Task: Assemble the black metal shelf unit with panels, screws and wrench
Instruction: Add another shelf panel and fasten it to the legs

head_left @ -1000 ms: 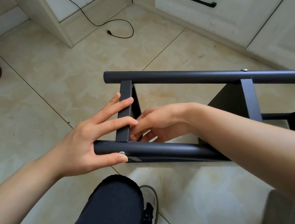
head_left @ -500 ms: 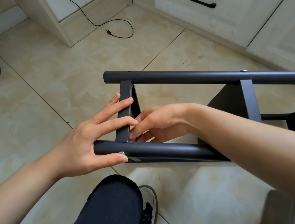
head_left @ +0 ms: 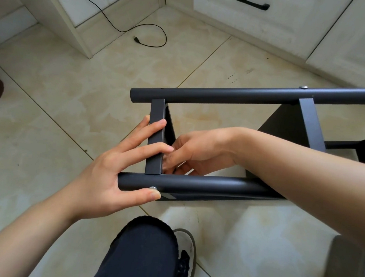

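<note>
The black shelf unit lies on its side on the tile floor, with a far tube [head_left: 247, 97] and a near tube [head_left: 206, 184] joined by a flat panel edge [head_left: 157, 114]. My left hand [head_left: 112, 172] lies with straight fingers across that panel edge. Its thumb presses under the near tube beside a silver screw head [head_left: 153, 188]. My right hand [head_left: 198, 150] reaches inside the frame, its fingertips bunched against the panel's inner face near the corner. Whether they pinch anything is hidden. A second panel [head_left: 311, 123] sits further right, under another screw [head_left: 303, 87].
White cabinets [head_left: 264, 24] with a black drawer handle [head_left: 251, 2] line the far side, and a black cable [head_left: 142, 27] trails on the floor. My knee [head_left: 140, 256] and shoe [head_left: 185, 255] are just below the frame. A grey object [head_left: 346, 274] sits at lower right.
My right fingertips have shifted slightly at the panel's inner corner. My left hand and the frame have stayed still.
</note>
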Demonstrator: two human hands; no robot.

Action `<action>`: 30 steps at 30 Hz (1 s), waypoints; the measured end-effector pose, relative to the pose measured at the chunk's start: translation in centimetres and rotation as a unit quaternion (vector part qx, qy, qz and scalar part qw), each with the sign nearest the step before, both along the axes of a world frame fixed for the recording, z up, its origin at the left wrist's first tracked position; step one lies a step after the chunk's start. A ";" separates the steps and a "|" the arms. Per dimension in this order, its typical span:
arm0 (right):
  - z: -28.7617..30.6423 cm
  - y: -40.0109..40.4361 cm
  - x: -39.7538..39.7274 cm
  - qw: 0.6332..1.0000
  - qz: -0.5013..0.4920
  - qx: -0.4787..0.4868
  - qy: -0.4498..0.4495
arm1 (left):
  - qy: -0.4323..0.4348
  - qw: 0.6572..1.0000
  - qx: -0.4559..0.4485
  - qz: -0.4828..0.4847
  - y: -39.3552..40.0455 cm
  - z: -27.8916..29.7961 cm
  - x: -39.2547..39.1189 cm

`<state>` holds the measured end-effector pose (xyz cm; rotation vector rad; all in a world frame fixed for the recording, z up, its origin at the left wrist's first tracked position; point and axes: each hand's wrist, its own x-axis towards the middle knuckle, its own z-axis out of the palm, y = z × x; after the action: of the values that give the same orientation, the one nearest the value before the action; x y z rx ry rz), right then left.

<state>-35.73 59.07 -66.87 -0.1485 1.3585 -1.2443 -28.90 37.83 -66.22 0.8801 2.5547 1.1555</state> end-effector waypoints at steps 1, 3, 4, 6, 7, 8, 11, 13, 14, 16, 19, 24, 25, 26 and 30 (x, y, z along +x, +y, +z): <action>0.1 0.1 -0.1 1.000 0.001 -0.002 0.010 | -0.018 1.000 0.011 0.008 0.0 0.0 0.2; 0.4 0.5 -0.2 1.000 0.008 -0.010 0.024 | -0.053 0.997 0.037 0.029 0.0 -0.1 0.6; 0.7 0.8 -0.1 0.999 0.013 -0.013 0.030 | -0.068 0.996 0.048 0.044 0.1 -0.1 0.8; 1.4 1.2 0.3 0.999 0.009 -0.002 0.053 | -0.092 0.990 0.079 0.074 0.5 0.0 1.3; 1.8 1.5 0.6 0.997 0.005 0.020 0.080 | -0.103 0.986 0.099 0.088 0.7 0.0 1.6; 2.3 1.8 1.0 0.989 0.007 0.057 0.139 | -0.112 0.982 0.119 0.098 0.9 0.1 1.9; 4.1 3.2 2.7 0.890 0.062 0.188 0.410 | -0.132 0.971 0.158 0.121 1.3 0.1 2.5; 5.3 4.3 4.1 0.858 0.071 0.218 0.459 | -0.160 0.955 0.194 0.157 1.5 -0.2 3.0; 5.8 4.9 4.8 0.858 0.069 0.225 0.457 | -0.176 0.944 0.215 0.179 1.6 -0.3 3.3; 6.5 5.8 6.1 0.858 0.070 0.243 0.446 | -0.209 0.918 0.261 0.212 1.9 -0.7 3.8; 6.9 6.7 7.6 0.826 0.090 0.291 0.475 | -0.277 0.851 0.363 0.260 3.0 -1.3 4.6; 7.7 7.8 9.4 0.791 0.083 0.332 0.507 | -0.371 0.729 0.476 0.322 5.5 -1.5 5.7; 7.9 8.0 9.6 0.784 0.083 0.338 0.514 | -0.380 0.726 0.474 0.321 5.9 -1.3 5.8; 8.1 8.2 9.9 0.774 0.083 0.345 0.525 | -0.384 0.727 0.469 0.323 6.2 -0.9 5.8; 8.3 9.4 10.3 0.722 0.089 0.387 0.567 | -0.380 0.726 0.459 0.344 7.3 0.5 5.3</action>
<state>-25.40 68.50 -58.57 -0.4827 2.7404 -0.1997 -23.60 45.14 -65.75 -0.5324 1.4887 2.4067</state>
